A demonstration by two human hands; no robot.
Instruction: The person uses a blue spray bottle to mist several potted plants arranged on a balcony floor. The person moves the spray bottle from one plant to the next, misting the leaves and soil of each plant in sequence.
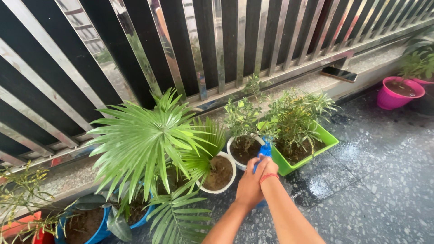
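Gripping a blue sprayer [265,150] together, both hands [253,183] close around it, nozzle aimed at the white pot [244,151] just ahead.

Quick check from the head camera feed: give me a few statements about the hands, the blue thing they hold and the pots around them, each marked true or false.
1. Both hands, the left hand and the right hand, are closed together on a blue object. True.
2. The blue object is held over the pink pot. False: the pink pot stands far to the right; the object is between the white pot and the green rectangular planter.
3. A red band sits on the right wrist. True.
4. The fan palm grows in the green planter. False: it rises left of the hands, by the blue pots.
5. The floor looks wet and shiny. True.
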